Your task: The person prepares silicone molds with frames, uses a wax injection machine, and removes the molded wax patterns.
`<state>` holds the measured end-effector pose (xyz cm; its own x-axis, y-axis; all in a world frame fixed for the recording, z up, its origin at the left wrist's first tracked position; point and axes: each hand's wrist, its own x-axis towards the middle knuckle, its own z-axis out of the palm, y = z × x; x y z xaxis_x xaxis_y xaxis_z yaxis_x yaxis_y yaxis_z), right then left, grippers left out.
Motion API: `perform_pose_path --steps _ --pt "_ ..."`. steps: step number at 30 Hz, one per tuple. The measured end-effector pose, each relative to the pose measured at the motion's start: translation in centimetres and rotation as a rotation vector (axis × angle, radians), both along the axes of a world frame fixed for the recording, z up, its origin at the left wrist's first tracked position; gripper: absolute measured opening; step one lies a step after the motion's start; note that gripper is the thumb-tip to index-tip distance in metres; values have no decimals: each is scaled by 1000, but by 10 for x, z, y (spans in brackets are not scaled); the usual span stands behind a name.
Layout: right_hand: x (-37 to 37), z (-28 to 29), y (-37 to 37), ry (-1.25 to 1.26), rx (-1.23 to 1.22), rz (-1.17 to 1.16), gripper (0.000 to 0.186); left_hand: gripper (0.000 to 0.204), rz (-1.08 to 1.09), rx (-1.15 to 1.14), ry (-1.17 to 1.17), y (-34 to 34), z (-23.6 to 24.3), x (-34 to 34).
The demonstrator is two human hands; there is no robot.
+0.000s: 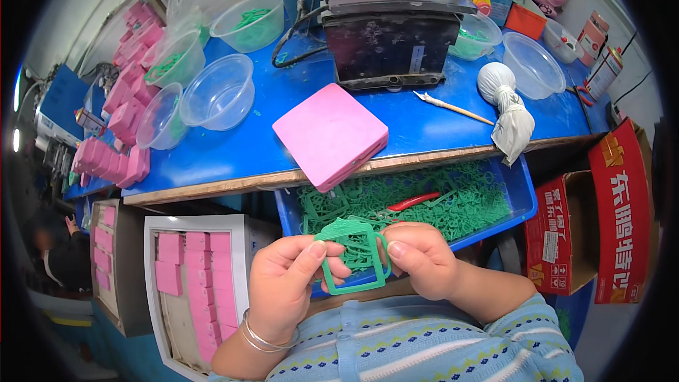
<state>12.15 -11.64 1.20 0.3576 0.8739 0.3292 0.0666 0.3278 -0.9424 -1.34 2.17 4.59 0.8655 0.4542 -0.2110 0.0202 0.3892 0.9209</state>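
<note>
A thin green square frame (362,287) with a cut-out middle is held upright between my hands, in front of my body. My left hand (286,276) pinches its upper left side between thumb and fingers. At its right edge my right hand (424,260) pinches a thin curved green strip that runs along the frame. Whether that strip is still joined all the way cannot be seen. Just beyond my hands is a blue tray (525,198) heaped with green scraps (467,201). Red-handled pliers (414,201) lie on the scraps.
On the blue table (237,152) a pink square block (329,131) overhangs the front edge. Clear bowls (219,92), a dark machine (389,42), a white cloth bundle (506,99) and a brush-like stick (453,107) stand behind. Pink blocks (170,247) fill a box at left; red cartons (622,219) stand right.
</note>
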Motion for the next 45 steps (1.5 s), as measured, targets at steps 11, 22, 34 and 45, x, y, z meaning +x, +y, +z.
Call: perform_pose_path --steps 11,22,34,45 --pt "0 2 -2 23 -52 -9 34 22 52 -52 -24 -1 -6 2" --pt "0 0 0 28 -73 -131 32 24 -81 -110 -77 4 -14 -6" --pt "-1 1 1 -18 -102 -189 31 13 -57 -3 45 3 -15 -8" --pt "-1 -2 -1 261 -104 -44 24 12 -37 153 72 0 -7 -8"
